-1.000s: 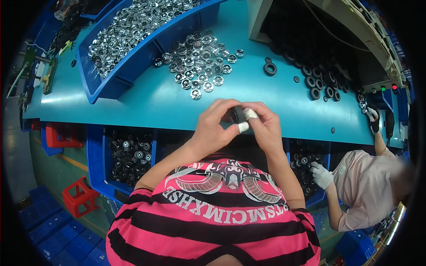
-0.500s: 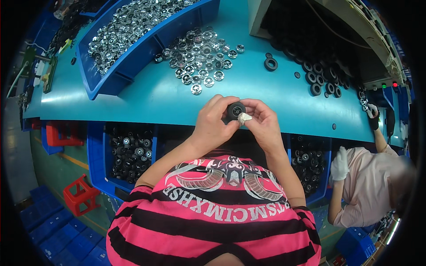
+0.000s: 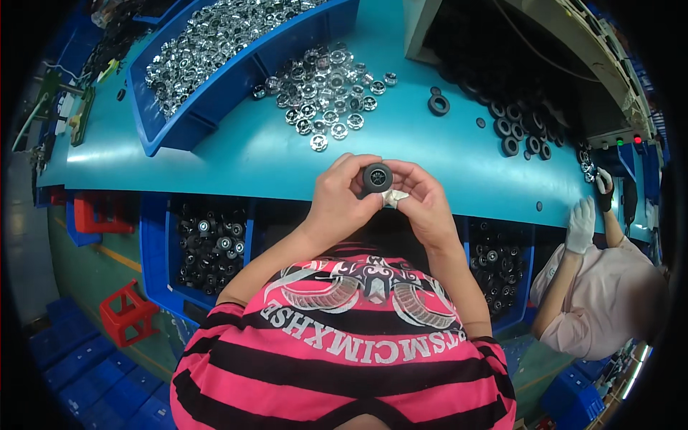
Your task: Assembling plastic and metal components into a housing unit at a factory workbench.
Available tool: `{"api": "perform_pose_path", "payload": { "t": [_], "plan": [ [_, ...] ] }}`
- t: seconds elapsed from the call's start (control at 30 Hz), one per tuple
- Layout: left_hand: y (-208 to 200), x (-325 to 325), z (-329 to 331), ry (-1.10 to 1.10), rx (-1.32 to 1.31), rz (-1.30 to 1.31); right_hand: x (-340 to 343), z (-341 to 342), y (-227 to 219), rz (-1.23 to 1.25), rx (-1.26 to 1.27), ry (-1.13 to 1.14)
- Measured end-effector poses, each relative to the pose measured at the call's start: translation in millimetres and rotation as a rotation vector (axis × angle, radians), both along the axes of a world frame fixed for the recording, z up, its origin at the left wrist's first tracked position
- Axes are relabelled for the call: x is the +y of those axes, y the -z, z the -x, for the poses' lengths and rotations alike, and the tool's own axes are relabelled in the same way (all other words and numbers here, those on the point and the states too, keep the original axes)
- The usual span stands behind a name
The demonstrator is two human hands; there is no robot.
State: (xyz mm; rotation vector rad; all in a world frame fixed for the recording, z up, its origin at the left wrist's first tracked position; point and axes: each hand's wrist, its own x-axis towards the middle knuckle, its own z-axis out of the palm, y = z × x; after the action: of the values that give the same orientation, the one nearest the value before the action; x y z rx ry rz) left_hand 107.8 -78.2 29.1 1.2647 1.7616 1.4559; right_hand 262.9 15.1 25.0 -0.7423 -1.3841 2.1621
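Observation:
A small black toy wheel (image 3: pixel 378 177), a tyre around a dark spoked hub, is held between both hands above the table's front edge. My left hand (image 3: pixel 340 195) is closed on its left side, thumb below and fingers curled behind. My right hand (image 3: pixel 427 204) grips it from the right, fingers bent over the top. A crumpled white wrap (image 3: pixel 393 196) covers the right thumb tip, just under the wheel. Beyond the hands, shiny chrome wheel hubs (image 3: pixel 318 142) lie in a loose heap on the table.
A blue bin (image 3: pixel 208 118) full of hubs stands back left. Black tyres (image 3: pixel 510 146) lie at the right by a machine opening. Below the table edge are blue bins of wheels (image 3: pixel 215 244). At far right a co-worker's gloved hand (image 3: pixel 581 223) rests at the table edge.
The wheel has shifted slightly left and turned so its hub face shows more fully upward. The co-worker's gloved hand has moved up onto the table edge.

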Motion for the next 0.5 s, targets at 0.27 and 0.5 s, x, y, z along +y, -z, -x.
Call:
{"api": "perform_pose_path", "payload": {
  "t": [0.27,0.5],
  "plan": [
    [4,-2,1,0.024,0.001,0.015,-4,-2,-3,-0.005,0.000,0.011],
    [10,-3,2,0.042,-0.054,0.029,-3,-1,1,-0.006,0.009,0.002]
  ]
}}
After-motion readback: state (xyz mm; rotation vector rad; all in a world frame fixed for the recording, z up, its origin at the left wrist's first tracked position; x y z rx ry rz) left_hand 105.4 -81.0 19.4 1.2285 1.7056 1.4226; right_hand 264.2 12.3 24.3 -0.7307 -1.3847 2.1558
